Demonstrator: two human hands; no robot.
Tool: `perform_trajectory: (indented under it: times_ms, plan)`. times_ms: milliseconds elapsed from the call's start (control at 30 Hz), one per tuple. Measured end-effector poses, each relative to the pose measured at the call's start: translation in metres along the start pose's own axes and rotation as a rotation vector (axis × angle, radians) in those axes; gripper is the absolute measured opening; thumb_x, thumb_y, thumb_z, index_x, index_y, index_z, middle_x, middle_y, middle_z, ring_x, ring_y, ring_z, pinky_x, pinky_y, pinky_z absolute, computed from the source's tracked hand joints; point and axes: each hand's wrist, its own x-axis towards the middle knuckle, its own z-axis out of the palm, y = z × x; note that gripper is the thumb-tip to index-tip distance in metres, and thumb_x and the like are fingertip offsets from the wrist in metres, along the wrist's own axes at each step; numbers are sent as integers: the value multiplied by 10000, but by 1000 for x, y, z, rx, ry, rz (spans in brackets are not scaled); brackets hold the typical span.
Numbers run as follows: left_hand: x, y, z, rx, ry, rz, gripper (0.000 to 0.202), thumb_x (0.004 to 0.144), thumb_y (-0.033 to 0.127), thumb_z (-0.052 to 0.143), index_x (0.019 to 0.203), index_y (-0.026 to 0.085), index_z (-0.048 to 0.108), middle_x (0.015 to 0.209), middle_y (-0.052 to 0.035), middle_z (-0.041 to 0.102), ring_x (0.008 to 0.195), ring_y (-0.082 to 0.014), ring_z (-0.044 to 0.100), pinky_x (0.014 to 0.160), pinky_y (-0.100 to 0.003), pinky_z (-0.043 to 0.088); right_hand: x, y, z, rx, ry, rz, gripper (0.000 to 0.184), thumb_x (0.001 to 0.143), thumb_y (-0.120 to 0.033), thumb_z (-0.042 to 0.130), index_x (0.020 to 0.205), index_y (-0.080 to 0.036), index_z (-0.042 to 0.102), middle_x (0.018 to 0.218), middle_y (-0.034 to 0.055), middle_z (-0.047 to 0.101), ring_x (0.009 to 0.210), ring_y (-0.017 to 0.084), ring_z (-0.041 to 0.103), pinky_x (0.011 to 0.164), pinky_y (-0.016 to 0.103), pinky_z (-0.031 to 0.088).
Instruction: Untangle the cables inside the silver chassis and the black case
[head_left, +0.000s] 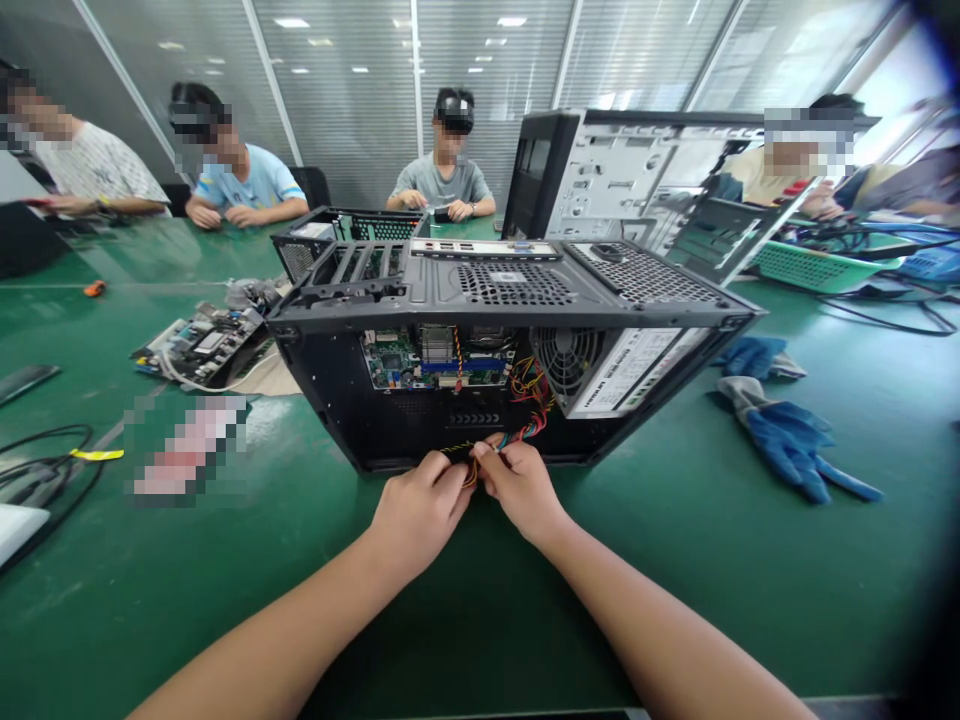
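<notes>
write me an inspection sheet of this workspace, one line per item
Surface: green tabletop
Job's things: open computer case, motherboard and power supply inside
Clutter: circuit board at left, blue gloves at right
Hands: left hand and right hand both pinch the wire bundle
Cables: wire bundle runs toward the power supply; black cables lie at left
Surroundings: people seated across, second open case behind, green basket at right

Wearer's two hands (418, 503) (523, 488), one power supply (628, 376)
</notes>
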Motion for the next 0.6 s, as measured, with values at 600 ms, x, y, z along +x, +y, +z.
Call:
perform_trajectory:
  times_ms: [600]
  plan:
    - [16,-13,-15,-1738,-768,-707,380,769,428,718,959,107,642,953,-114,662,899,-212,670,800,-323,511,-2,-4,-8,368,-350,8,290,900,-453,540,860,-171,599,553,-45,492,476,94,451,484,230,350]
